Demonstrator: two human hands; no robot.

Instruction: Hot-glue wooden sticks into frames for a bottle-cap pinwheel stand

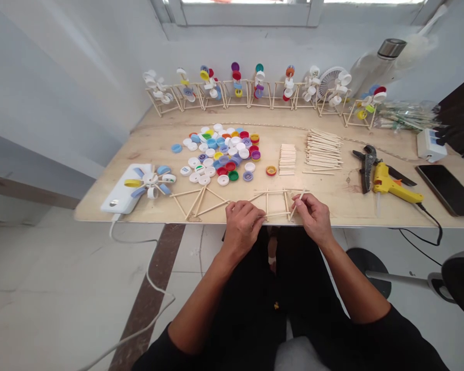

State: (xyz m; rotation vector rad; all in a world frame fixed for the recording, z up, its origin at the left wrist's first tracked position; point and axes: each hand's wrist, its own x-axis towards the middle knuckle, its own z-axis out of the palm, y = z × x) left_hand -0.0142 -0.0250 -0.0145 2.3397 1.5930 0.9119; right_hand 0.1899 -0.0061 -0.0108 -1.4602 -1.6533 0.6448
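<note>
At the table's front edge, a small frame of thin wooden sticks [277,213] lies in front of me. My left hand [243,226] is closed, its fingertips pinching the frame's near left corner. A single wooden stick [297,204] is pinched between the thumb and fingers of my right hand [314,215], slanting along the frame's right side. To the left lie joined triangles of sticks [195,202]. Further left, a wheel of bottle caps on sticks [150,179] rests on a white power bank-like box [119,198].
Loose coloured bottle caps [220,154] cover the middle. Short sticks [287,159] and longer sticks [324,149] lie in piles. On the right are a yellow glue gun [396,185], a black-handled cutter [367,167] and a phone [448,189]. Finished-looking cap wheels on stands [236,93] line the back.
</note>
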